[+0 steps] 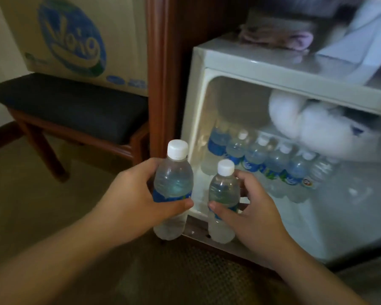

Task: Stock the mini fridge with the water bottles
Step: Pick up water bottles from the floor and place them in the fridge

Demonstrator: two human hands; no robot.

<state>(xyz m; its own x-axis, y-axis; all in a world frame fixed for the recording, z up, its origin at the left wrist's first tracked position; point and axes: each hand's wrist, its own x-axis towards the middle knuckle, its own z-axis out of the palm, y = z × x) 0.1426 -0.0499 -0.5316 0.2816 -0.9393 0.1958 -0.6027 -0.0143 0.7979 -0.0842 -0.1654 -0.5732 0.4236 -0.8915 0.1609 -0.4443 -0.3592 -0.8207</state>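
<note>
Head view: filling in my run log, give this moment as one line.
left hand: grips bottle | right hand: grips second bottle | mini fridge: open, row stocked

Clear bottles [173,183] w/ white caps, blue labels; white fridge [240,62]; black stool seat [75,104]; tan box [79,38], blue logo.

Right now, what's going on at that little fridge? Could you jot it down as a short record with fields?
left hand: grips an upright water bottle with a white cap
right hand: grips a second bottle, also upright and capped
mini fridge: open, set in a wooden cabinet
inside: row of bottles standing along the back; thick white frost above them
floor space in fridge: bare area in front of the row
on top of fridge: folded cloths
nearby: padded stool carrying a cardboard box
</note>
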